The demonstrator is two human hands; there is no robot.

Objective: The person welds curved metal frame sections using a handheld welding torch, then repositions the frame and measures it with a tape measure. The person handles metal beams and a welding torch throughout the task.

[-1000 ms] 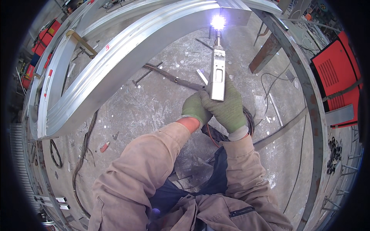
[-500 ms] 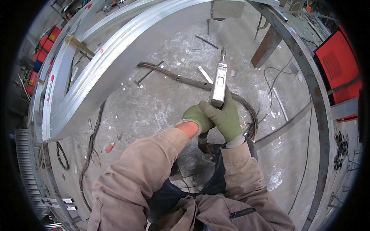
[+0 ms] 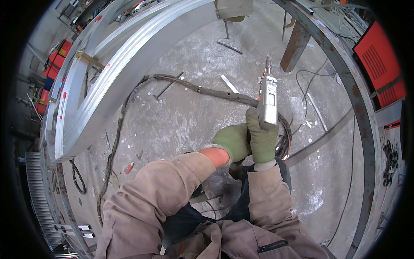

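A silver, box-shaped handheld laser welding gun (image 3: 269, 101) points away from me, its slim nozzle (image 3: 268, 64) at the far end. My right hand (image 3: 263, 142), in a green knit glove, is wrapped round its grip just below the metal body. Close beside it, my left hand (image 3: 233, 141), gloved the same way, is closed low behind the grip. The gun's thick dark cable (image 3: 236, 170) comes out under that glove; the left fingertips are mostly hidden. The nozzle is in the air over the floor and touches nothing that I can see.
A large curved aluminium frame (image 3: 129, 60) fills the left and far side. At the right runs a dark steel beam (image 3: 360, 125) with a rusty post (image 3: 295, 47). A bundled cable (image 3: 215, 92) snakes over the concrete floor among metal scraps. Beyond the beam is a red machine (image 3: 379, 64).
The welding gun has moved right and slightly nearer me, and its nozzle has swung right. Both hands moved with it. The right thumb no longer lies across the left hand.
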